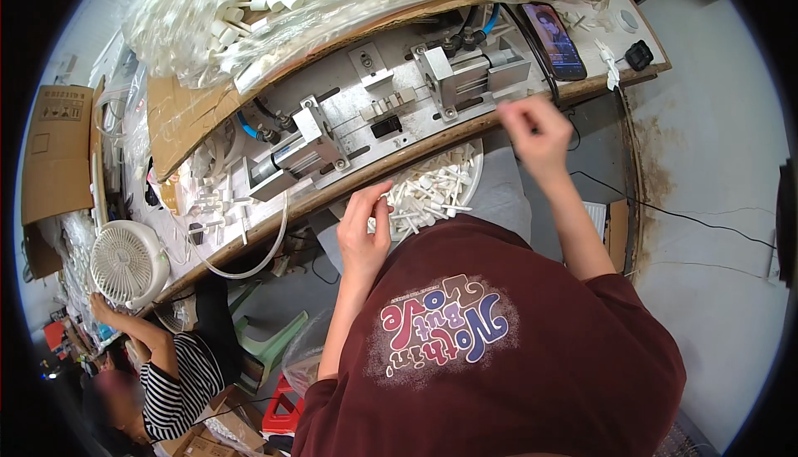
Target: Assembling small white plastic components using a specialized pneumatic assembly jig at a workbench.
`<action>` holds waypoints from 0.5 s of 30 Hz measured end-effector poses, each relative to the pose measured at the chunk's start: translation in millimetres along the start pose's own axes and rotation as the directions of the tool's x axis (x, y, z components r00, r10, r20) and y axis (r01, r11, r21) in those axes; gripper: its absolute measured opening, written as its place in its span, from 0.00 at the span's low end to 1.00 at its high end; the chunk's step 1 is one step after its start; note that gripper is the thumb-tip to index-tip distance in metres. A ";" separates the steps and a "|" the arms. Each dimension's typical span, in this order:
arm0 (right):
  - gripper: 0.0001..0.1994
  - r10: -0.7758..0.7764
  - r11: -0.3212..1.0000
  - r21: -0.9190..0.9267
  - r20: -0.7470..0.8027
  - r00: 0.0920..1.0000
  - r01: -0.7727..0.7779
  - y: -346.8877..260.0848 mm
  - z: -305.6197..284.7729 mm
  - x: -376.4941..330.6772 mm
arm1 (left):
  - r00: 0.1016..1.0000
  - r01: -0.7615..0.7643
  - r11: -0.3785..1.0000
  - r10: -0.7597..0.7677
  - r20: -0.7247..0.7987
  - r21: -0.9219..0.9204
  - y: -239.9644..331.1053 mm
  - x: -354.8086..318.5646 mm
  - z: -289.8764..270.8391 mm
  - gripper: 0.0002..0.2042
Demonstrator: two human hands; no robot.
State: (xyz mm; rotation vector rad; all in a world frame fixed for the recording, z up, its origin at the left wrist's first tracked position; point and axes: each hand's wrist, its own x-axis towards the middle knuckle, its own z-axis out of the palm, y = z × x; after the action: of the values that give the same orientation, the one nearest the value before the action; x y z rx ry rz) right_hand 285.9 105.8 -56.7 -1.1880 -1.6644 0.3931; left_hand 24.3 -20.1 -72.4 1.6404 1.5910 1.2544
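My left hand (364,228) is at the left rim of a round white bowl (480,166) on my lap. Its fingers are curled in; whatever they may hold is hidden. Small white plastic pieces with thin stems (432,187) fill the bowl. My right hand (539,133) is raised off the right end of the metal fixture, fingers bent together and slightly blurred; I cannot make out anything in them. The fixture (357,137) has two pneumatic cylinders (301,149) (470,79) facing each other, with a small slotted metal block (389,106) between them.
A plastic-lined cardboard tray (191,116) of white stemmed pieces is behind the fixture. A phone (555,41) lies at the right. A white fan (129,264) stands left, near a co-worker in a striped shirt (179,390). A clear hose (241,274) loops below the bench edge.
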 end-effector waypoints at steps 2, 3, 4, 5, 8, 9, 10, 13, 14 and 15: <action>0.07 0.114 0.991 -0.040 -0.236 0.965 -0.127 27.9 -20.6 16.6 | 0.999 -0.030 0.999 0.030 0.019 0.021 0.4 0.0 0.9 0.13; 0.07 0.155 0.983 -0.044 -0.320 0.934 -0.179 41.1 -29.9 26.1 | 0.999 -0.047 0.998 0.046 0.024 0.043 0.9 0.0 1.3 0.13; 0.08 0.250 0.968 0.064 -0.375 0.893 -0.244 57.0 -38.7 32.7 | 0.997 -0.068 0.996 0.066 0.032 0.063 1.1 0.8 2.4 0.14; 0.13 0.260 0.963 0.032 -0.385 0.885 -0.269 78.4 -49.7 36.4 | 0.996 -0.087 0.993 0.084 0.040 0.084 1.8 1.5 3.1 0.14; 0.22 0.341 0.932 0.022 -0.393 0.854 -0.362 128.7 -65.6 44.7 | 0.996 -0.080 0.993 0.077 0.036 0.082 2.0 -0.6 3.2 0.14; 0.24 0.403 0.910 0.069 -0.371 0.837 -0.408 136.2 -69.0 47.5 | 0.996 -0.086 0.992 0.083 0.036 0.089 1.7 -0.4 2.8 0.14; 0.26 0.463 0.884 0.114 -0.345 0.816 -0.453 143.2 -72.0 48.7 | 0.995 -0.093 0.991 0.090 0.036 0.096 1.1 -0.4 2.1 0.14; 0.29 0.507 0.861 0.148 -0.312 0.804 -0.486 154.6 -74.9 49.7 | 0.996 -0.088 0.990 0.084 0.041 0.109 -0.2 -1.6 0.8 0.15; 0.29 0.509 0.861 0.144 -0.291 0.810 -0.489 157.0 -75.4 50.7 | 0.995 -0.093 0.988 0.088 0.046 0.123 -0.2 -1.3 0.3 0.15; 0.29 0.511 0.859 0.139 -0.270 0.816 -0.492 156.3 -74.8 51.6 | 0.995 -0.097 0.986 0.091 0.051 0.137 -0.2 -1.4 0.1 0.15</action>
State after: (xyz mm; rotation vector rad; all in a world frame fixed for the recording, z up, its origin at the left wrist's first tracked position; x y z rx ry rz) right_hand 430.2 201.2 -109.2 -1.5555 -1.0529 0.5563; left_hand 24.4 -21.4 -73.0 1.8362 1.6228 1.1675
